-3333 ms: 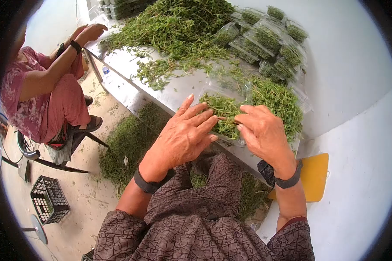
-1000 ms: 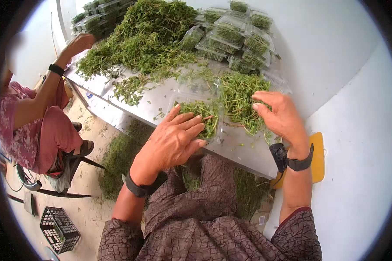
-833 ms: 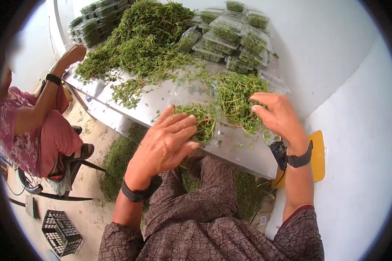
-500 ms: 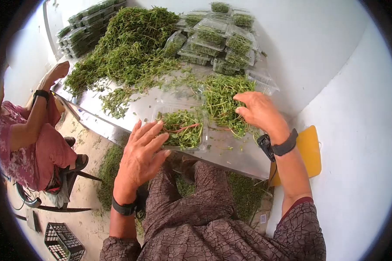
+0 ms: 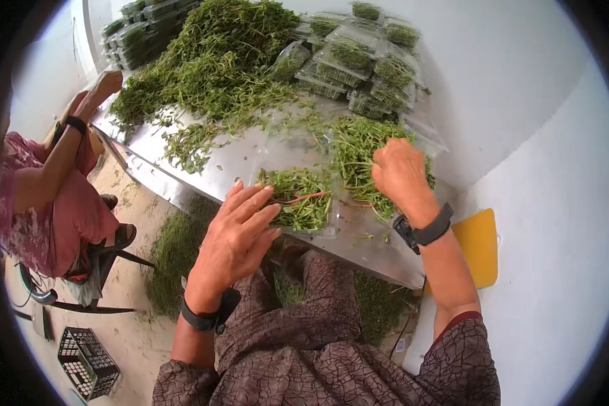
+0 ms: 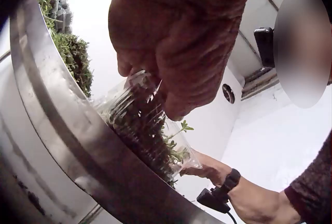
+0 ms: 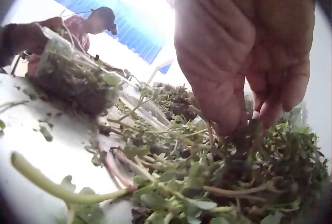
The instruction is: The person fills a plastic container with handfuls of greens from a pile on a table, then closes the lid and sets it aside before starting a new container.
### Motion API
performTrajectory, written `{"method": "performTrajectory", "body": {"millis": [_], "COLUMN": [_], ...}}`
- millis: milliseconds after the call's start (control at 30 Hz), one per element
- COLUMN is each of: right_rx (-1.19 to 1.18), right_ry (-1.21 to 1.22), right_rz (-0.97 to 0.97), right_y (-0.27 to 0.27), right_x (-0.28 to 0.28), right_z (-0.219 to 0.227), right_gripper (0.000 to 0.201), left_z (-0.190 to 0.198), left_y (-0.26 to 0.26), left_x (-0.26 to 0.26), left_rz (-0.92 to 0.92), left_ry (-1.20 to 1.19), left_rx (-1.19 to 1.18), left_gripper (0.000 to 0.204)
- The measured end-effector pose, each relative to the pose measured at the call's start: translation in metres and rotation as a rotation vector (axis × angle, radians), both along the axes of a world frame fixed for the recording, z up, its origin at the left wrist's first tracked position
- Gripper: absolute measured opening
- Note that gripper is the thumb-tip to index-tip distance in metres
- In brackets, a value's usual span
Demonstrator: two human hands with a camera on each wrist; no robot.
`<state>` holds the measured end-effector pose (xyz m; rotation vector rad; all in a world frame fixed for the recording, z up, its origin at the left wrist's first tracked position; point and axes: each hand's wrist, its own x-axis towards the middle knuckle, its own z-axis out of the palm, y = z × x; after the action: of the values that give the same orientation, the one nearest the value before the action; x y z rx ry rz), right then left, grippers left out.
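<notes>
Filling step: left hand [image 5: 240, 227], fingers straight, steadies the clear plastic herb-filled tray [image 5: 299, 201]; right hand [image 5: 399, 172] clenches loose green sprigs [image 5: 358, 152], presumably for transfer next.

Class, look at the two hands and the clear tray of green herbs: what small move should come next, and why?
Probably the right hand lifts a pinch from the loose herb pile across to the clear tray. Its fingers are curled into that pile beside the tray, while the left hand rests with straight fingers on the tray's near edge, steadying it. The tray already holds greens, lid open.

Overhead head view; low, close wrist views
</notes>
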<state>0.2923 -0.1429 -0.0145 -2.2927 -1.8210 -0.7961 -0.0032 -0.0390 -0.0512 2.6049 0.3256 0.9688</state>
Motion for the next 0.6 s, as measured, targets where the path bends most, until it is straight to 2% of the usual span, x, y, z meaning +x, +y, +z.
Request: {"method": "performTrajectory", "body": {"millis": [67,167,233,300,333,367,433,600], "right_rx": [0.023,0.115,0.129,0.225,0.258,0.256,0.324,0.385], "right_ry": [0.003,0.072,0.154,0.335,0.466,0.468,0.643,0.743], "right_rz": [-0.064,-0.049,-0.036,-0.049,-0.026,-0.022,0.050,0.221], "right_y": [-0.006,-0.015,-0.021,-0.026,-0.029,-0.029,-0.031,-0.025], "right_x": [-0.004,0.001,-0.007,-0.016,-0.015,-0.020,-0.035,-0.068], "right_z": [0.013,0.023,0.040,0.051,0.053,0.057,0.066,0.078], "right_gripper": [0.012,0.014,0.014,0.016,0.015,0.015,0.012,0.008], "left_z": [0.001,0.000,-0.002,-0.003,-0.003,-0.004,-0.006,-0.013], "left_y": [-0.001,-0.001,-0.001,-0.001,-0.002,-0.003,-0.003,-0.005], "left_x": [0.001,0.001,0.000,0.000,0.000,0.000,0.000,-0.006], "left_rz": [-0.007,-0.008,0.000,-0.003,-0.001,-0.001,0.015,0.084], "left_ry": [-0.006,-0.033,-0.043,-0.049,-0.064,-0.078,-0.093,-0.176], "left_rx": [-0.013,0.034,0.039,0.049,0.045,0.041,0.044,0.027], "left_gripper": [0.036,0.034,0.034,0.035,0.036,0.038,0.040,0.043]}}
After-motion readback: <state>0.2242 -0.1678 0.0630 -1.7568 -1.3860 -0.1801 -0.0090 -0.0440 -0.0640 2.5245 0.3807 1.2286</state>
